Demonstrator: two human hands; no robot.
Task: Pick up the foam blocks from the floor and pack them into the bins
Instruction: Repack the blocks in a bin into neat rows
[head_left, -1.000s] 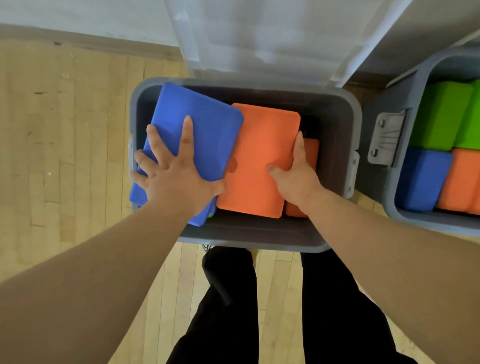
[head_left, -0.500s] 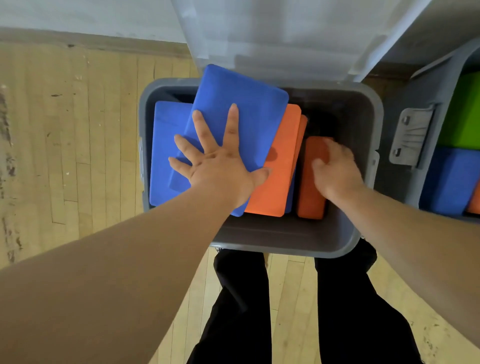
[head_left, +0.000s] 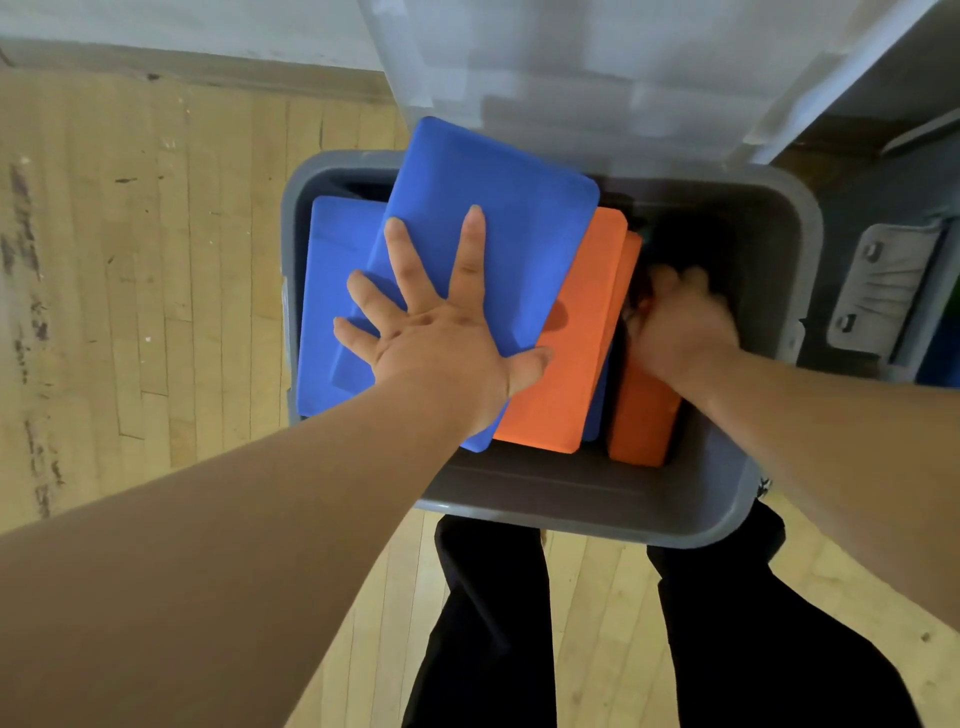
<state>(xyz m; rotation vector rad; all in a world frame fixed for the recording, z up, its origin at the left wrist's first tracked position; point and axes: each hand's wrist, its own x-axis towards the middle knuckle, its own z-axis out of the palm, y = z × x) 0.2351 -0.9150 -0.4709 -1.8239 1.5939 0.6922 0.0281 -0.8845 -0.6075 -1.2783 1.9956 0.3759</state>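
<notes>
Reaches deep into the grey plastic bin (head_left: 571, 499) with the right hand (head_left: 675, 327), fingers curled round the far end of the upright orange foam block (head_left: 641, 415); fingertips lost in shadow. Presses the left hand (head_left: 441, 343), fingers straight and spread, flat on the tilted blue foam slab (head_left: 498, 208), whose far corner pokes above the rim. Half buries the flat orange foam slab (head_left: 571, 338) beneath. Shows a second blue foam slab (head_left: 332, 291) lying flat at left, plus a blue sliver (head_left: 597, 410) too narrow to identify. Counts two blue, two orange for certain. Leaves dark open room along the right wall. Crops a neighbouring grey bin (head_left: 883, 208) at the right edge.
</notes>
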